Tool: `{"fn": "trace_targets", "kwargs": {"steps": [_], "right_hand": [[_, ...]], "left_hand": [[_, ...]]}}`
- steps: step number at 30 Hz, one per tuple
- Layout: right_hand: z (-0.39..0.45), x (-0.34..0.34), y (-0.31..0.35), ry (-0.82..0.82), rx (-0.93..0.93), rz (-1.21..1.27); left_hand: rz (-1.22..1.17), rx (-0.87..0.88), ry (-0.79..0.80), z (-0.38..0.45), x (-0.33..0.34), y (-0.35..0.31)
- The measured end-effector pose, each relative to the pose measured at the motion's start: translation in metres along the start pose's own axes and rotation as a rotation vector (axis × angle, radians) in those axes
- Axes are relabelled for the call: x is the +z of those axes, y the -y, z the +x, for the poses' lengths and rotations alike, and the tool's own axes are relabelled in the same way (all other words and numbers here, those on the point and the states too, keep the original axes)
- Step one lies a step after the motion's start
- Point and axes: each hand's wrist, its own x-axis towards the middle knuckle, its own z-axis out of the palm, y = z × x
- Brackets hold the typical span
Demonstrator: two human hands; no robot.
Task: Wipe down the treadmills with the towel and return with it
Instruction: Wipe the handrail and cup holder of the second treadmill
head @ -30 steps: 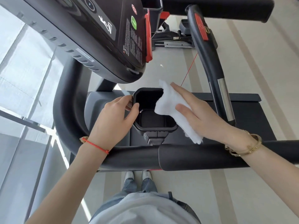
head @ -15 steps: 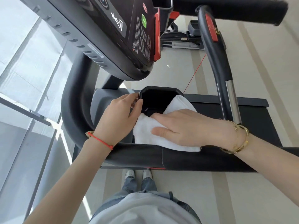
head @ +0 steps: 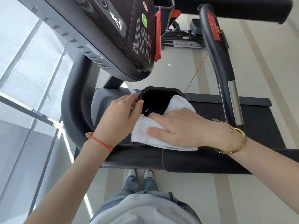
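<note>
A white towel (head: 145,135) lies over the near side of a black cup holder (head: 155,94) on the treadmill, below the console (head: 116,38). My right hand (head: 181,128) lies flat on the towel with straight fingers and presses it against the holder's near rim. My left hand (head: 116,117) grips the holder's left rim, thumb on the inside edge and fingers round the outside. Part of the towel is hidden under my right hand.
A thick black handrail (head: 145,159) runs across in front of me and curves up on the left. An upright grip with a red stop button (head: 213,28) and a chrome sensor (head: 234,102) stands at the right. A window wall (head: 24,78) is on the left.
My right hand brought the towel down from the holder's right rim onto its near side, leftward, and now lies flat on it. The left hand kept its grip on the rim.
</note>
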Motion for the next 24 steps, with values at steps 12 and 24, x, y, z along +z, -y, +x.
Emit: {"fn": "trace_targets", "kwargs": {"steps": [12,24], "right_hand": [[-0.006,0.001,-0.001,-0.047,-0.027,-0.051],[-0.043,0.002,-0.014,-0.198,-0.088,0.145]], "left_hand": [[0.009,-0.014,0.015,0.000,-0.001,-0.001],[-0.002,0.000,-0.004,-0.001,-0.001,0.001]]}}
